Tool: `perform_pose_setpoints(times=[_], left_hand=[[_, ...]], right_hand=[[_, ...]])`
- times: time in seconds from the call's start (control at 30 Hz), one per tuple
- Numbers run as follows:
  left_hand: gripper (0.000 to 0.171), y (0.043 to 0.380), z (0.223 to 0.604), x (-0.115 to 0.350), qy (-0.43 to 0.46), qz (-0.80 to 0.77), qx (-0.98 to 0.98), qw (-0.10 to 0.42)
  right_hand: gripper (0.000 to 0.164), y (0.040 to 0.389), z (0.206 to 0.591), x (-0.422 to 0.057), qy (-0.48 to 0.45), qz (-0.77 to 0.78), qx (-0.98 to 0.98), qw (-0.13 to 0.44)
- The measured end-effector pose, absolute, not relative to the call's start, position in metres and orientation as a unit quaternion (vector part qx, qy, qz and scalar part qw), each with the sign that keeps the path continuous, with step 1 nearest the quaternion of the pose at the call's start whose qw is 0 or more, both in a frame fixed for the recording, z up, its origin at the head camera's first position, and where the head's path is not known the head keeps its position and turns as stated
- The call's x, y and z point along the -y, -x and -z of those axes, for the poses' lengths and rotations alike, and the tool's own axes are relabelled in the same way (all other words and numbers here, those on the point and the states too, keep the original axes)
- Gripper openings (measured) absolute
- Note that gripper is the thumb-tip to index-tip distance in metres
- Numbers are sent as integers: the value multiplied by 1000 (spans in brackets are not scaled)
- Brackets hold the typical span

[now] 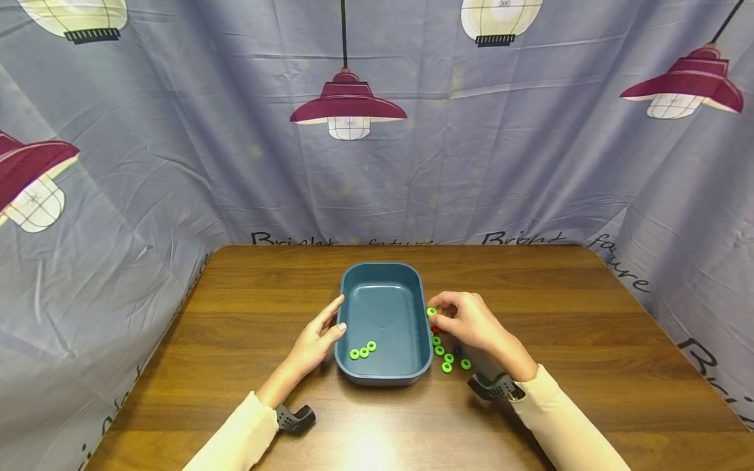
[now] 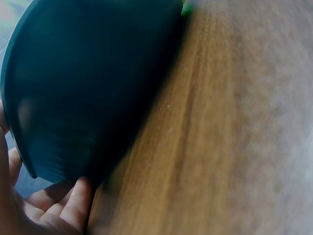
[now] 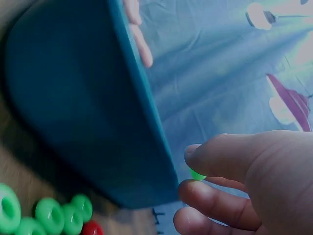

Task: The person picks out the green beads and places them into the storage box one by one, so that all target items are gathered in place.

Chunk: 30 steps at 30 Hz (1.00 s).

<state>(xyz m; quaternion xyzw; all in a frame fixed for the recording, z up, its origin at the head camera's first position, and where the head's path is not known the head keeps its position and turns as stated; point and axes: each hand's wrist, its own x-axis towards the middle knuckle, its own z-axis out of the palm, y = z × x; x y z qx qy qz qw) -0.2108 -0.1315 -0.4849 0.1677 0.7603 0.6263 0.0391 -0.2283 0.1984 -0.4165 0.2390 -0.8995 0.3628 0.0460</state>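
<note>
Fingers on the right hand point(image 1: 468, 320) are pinched close together, and they hold one green ring point(image 1: 432, 312). That ring is up by the right side of the blue box point(image 1: 384, 314), near its rim. Fingers on the left hand point(image 1: 312, 341) are spread apart and mostly straight. They touch the left side of the same box, and the thumb is at its rim.

There is one box, and it sits on the brown worktop point(image 1: 253, 314). Three little green rings point(image 1: 364, 352) lie inside it, close together near the front left corner. Just outside the right side of the box, I can count at least five loose green rings point(image 1: 449, 358). One red ring point(image 1: 435, 328) is there too, partly hidden by the right hand. One purple ring point(image 1: 457, 351) is a bit farther from the box, in the shade of the hand.

Two black wristbands point(image 1: 296, 419) are on the person, one on each arm. Behind the box hangs a blue-grey curtain point(image 1: 377, 183) with three dark red lamps point(image 1: 349, 98) and two pale lanterns point(image 1: 501, 18) on it.
</note>
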Motion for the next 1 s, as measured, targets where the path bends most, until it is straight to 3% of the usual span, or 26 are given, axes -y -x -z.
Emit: perform_pose_setpoints(times=[0.57,1.0], left_hand=[[60,211,487,131,-169,-624,-762,31],[62,211,484,132,-159,-623,-765,44]], right_hand=[[15,227,411,-141,-313,-336,886,68],[18,230,420,-107,-349,-309,885,20]])
